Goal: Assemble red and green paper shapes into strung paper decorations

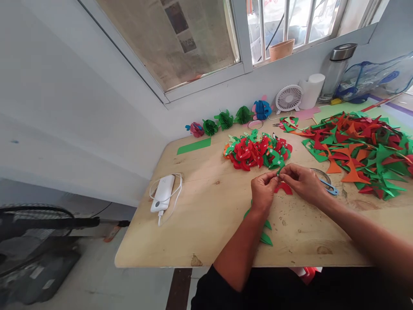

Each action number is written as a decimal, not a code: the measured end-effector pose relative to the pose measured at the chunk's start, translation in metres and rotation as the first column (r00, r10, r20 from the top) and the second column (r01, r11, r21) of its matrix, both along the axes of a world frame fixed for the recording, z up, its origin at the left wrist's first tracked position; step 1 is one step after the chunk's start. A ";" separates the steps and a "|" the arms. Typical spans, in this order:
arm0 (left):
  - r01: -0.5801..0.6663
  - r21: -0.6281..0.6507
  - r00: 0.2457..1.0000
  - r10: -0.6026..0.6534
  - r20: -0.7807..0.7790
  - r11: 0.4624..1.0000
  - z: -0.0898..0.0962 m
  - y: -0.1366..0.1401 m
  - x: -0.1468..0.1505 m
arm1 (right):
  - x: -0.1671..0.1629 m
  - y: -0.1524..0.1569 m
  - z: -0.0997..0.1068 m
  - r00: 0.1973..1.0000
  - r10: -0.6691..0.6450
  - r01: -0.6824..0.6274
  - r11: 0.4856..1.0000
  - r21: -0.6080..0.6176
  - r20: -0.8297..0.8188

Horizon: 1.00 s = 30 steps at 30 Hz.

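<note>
Both hands meet over the wooden table (206,215), their fingertips pinching a small green paper piece (280,170) between them. My left hand (263,189) grips it from the left and my right hand (301,183) from the right. Fingers cover most of the piece. Just below them lies a curved red paper piece (284,188). Green leaf-shaped paper pieces (266,239) lie partly hidden under my left forearm. A blue-handled cutter (329,187) and a ring-shaped roll (319,174) rest beside my right wrist. Beyond the hands is a pile of red and green paper shapes (250,150).
A large heap of paper offcuts (364,148) covers the right side. Folded paper figures (225,119) line the wall, with a small white fan (289,98) and a glass bottle (337,73) farther right. A white power bank (163,193) with its cable lies left; a green strip (194,146) lies behind.
</note>
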State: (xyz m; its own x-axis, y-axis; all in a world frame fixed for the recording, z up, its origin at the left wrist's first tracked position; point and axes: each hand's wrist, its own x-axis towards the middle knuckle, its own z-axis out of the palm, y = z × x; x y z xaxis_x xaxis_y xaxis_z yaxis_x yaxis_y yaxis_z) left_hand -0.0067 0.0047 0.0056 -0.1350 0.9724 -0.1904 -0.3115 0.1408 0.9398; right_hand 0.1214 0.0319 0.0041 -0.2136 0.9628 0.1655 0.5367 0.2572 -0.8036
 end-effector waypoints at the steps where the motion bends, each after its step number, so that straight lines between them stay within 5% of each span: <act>1: 0.003 0.003 1.000 -0.003 -0.002 1.000 -0.001 0.000 0.000 | 0.000 0.000 0.000 1.000 -0.001 0.001 1.000 0.000 0.001; 14: 0.036 0.005 0.999 -0.036 0.011 0.999 -0.001 0.000 -0.001 | 0.000 -0.001 0.002 0.999 0.008 -0.008 1.000 0.006 0.033; 30: 0.036 -0.016 0.998 -0.035 0.049 0.999 0.002 0.001 -0.001 | -0.002 0.000 0.004 0.996 -0.032 0.019 0.989 -0.148 -0.085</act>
State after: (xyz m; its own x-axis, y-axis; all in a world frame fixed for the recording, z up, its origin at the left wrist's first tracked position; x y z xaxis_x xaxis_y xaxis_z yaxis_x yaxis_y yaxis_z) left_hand -0.0080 0.0054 0.0075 -0.0903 0.9731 -0.2119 -0.3512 0.1680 0.9211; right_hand 0.1190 0.0319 0.0082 -0.1801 0.9829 0.0384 0.4679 0.1199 -0.8756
